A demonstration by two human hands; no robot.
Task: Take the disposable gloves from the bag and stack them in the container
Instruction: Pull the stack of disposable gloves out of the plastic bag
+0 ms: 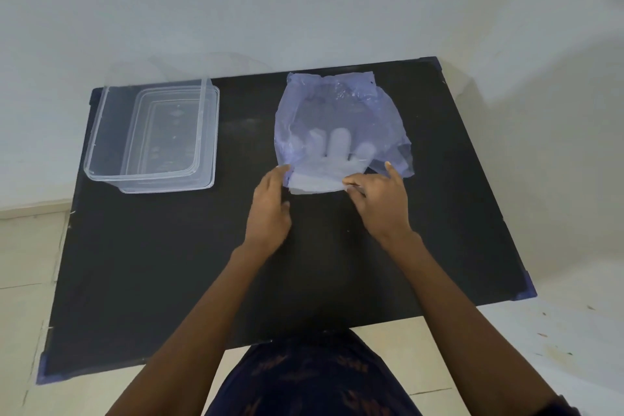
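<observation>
A thin bluish plastic bag lies on the black table, its mouth facing me. A stack of clear disposable gloves shows through the bag and sticks out of the mouth at the cuff end. My left hand touches the bag's near left edge beside the cuffs. My right hand pinches the right corner of the glove cuffs with thumb and fingers, index finger raised against the bag. The clear rectangular container stands empty at the table's far left.
The container sits on its clear lid. The black table has blue tape at its corners and stands against a white wall. Pale floor tiles lie on both sides. My dark patterned clothing shows at the bottom.
</observation>
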